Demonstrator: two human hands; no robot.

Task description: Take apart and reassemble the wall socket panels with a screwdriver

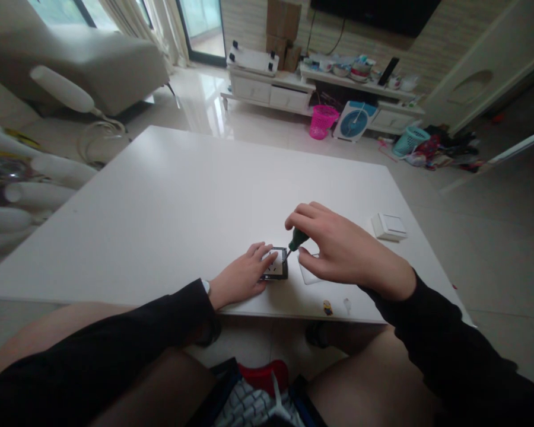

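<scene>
Patterned shorts (240,404) show nearest the lens as a person in black sleeves (151,329) leans over a white table (182,196). Near its close edge, the left hand (240,277) grips a flat socket (275,272), its pale face cut with dark slots and framed in black, while the right hand's (338,246) grip is closed on a green-handled screwdriver (298,239), tip at the socket's right side.
</scene>
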